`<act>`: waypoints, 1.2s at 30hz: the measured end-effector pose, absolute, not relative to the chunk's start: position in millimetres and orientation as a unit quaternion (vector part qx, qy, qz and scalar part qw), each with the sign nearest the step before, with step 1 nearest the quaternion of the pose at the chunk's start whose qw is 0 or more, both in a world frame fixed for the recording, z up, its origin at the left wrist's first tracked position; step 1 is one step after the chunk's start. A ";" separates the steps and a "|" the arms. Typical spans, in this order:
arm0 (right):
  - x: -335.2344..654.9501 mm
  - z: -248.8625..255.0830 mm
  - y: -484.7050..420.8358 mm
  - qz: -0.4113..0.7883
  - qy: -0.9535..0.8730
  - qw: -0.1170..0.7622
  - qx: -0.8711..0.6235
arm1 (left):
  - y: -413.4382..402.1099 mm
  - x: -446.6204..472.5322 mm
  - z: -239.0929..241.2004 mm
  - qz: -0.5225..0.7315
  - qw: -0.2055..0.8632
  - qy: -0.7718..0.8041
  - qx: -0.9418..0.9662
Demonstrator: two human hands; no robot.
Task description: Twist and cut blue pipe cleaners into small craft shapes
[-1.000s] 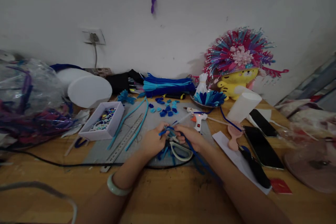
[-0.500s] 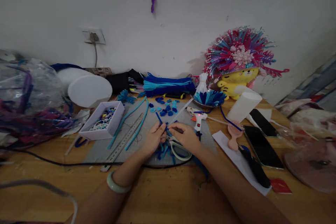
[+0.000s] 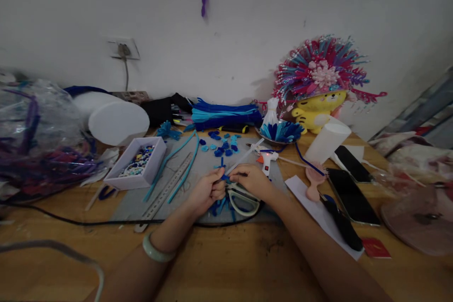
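Observation:
My left hand [image 3: 208,190] is closed, thumb and fingers pinching a dark blue pipe cleaner [image 3: 222,162] whose end sticks up. Against the same blue piece my right hand [image 3: 252,180] is closed too, its fingertips pressed together at the lower part. Just below both hands lie scissors [image 3: 244,202] with pale handles, over blue pipe cleaner scraps [image 3: 220,207]. A pale thin strip [image 3: 244,156] slants up and away beside my right fingers. Beyond the hands, several small blue flower-like pieces [image 3: 226,146] are scattered on the grey mat [image 3: 170,160].
A bead box [image 3: 147,177], steel ruler [image 3: 166,193] and light blue pipe cleaners [image 3: 187,170] lie left. A glue gun [image 3: 268,161] with a lit red light sits right, near a bowl [image 3: 272,141], pink comb [image 3: 314,184] and phone [image 3: 354,197]. A black cable [image 3: 88,221] crosses the front.
The blue piece has turned from slanting left to nearly upright. My right hand has shifted slightly and its fingers have curled in closer to my left hand. The view has shifted a little.

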State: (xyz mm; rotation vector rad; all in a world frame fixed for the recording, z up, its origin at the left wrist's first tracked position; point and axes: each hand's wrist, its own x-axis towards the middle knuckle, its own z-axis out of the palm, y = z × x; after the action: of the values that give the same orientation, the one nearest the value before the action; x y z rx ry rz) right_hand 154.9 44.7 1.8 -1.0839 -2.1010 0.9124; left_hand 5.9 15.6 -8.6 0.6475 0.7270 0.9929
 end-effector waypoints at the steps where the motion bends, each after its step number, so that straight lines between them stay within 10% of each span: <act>1: 155.4 2.5 44.9 0.334 -0.793 0.294 -0.417 | 15.2 5.8 -8.0 0.453 0.774 0.332 0.293; 18: 158.6 -8.2 36.0 0.024 -0.815 0.394 -0.424 | 12.6 6.4 -4.0 0.407 0.757 0.348 0.373; 27: 142.1 0.8 35.2 0.611 -0.529 0.321 -0.494 | 10.6 4.5 -3.8 0.452 0.335 0.533 0.632; 36: 148.9 -0.8 36.6 0.767 -0.430 0.272 -0.391 | 11.7 0.7 0.8 0.392 0.327 0.524 0.682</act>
State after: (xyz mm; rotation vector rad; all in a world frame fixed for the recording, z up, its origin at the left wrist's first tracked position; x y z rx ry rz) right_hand 148.9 36.6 -0.8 -1.0523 -1.1570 2.0651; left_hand 0.7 11.7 0.8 1.7859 1.3714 1.0273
